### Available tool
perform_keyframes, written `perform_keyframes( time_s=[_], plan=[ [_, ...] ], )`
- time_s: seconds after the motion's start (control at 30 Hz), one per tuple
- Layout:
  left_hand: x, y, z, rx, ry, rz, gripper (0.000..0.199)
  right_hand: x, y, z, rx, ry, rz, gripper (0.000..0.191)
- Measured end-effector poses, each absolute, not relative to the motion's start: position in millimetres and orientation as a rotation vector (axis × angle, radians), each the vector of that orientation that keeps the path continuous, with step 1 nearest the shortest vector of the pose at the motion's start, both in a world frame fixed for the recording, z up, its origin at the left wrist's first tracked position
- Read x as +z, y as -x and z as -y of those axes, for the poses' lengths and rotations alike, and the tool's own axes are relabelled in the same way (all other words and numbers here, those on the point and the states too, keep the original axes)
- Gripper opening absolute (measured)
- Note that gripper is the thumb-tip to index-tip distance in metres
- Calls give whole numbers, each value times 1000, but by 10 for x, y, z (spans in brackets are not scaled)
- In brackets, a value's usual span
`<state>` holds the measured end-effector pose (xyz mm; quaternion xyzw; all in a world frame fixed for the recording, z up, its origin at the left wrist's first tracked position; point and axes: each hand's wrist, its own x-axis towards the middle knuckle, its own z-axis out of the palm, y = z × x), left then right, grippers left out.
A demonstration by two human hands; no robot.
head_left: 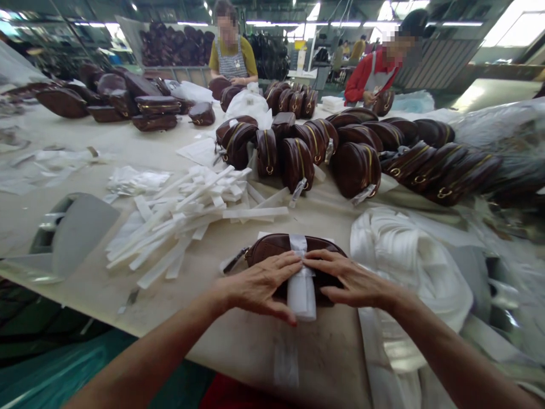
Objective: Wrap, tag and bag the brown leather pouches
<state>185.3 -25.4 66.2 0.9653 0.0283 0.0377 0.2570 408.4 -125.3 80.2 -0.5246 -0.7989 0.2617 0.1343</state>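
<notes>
A dark brown leather bag [268, 244] lies on the table in front of me. Across its middle runs a white strip [303, 298], rolled or folded at the near end, with clear tape [298, 244] over its upper part. My left hand [266, 281] rests on the bag's left side, fingers stretched out and tips touching the taped strip. From the other side my right hand [347, 278] lies over the bag, its fingers also extended and meeting the strip. The bag's lower part is mostly covered by both hands. A zip end with a wrapped pull [234, 260] sticks out at left.
White strips [183, 218] are heaped left of the bag. A grey tape dispenser [72, 233] stands at far left. Coiled white material [404, 267] lies at right. Several brown bags [298, 162] stand behind. Two people [236, 57] work across the table.
</notes>
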Motion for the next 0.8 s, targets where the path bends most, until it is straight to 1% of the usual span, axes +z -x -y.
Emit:
perform_keyframes(
  time_s=[0.03,0.07,0.1,0.17,0.2,0.3,0.4,0.5,0.57,0.63,0.73,0.8],
  plan=[
    [675,-1845,226,61,-2657,-33,98,836,-4096,1272,810,1540,2346,70],
    [681,-1842,206,45,-2702,-2,97,860,-4100,1288,829,1558,2376,78],
    [679,-1845,195,51,-2751,21,90,873,-4095,1301,818,1574,2406,84],
    [657,-1863,199,88,-2849,67,73,869,-4066,1323,726,1591,2465,87],
    [638,-1875,209,109,-2896,88,68,856,-4046,1335,660,1589,2490,86],
    [570,-1909,250,178,-3003,131,64,804,-3988,1373,466,1554,2543,83],
    [513,-1928,270,325,-3063,123,56,763,-3959,1411,316,1518,2550,80],
    [477,-1938,271,473,-3101,128,48,704,-3954,1433,216,1506,2510,77],
    [447,-1952,281,511,-3126,119,44,615,-3946,1438,170,1502,2477,74],
    [391,-1978,308,548,-3169,86,40,475,-3918,1439,68,1497,2438,66],
    [265,-2025,368,702,-3255,14,36,237,-3846,1444,-253,1497,2377,51],
    [189,-2046,395,802,-3286,-4,34,137,-3811,1445,-429,1496,2365,48]
  ],
)
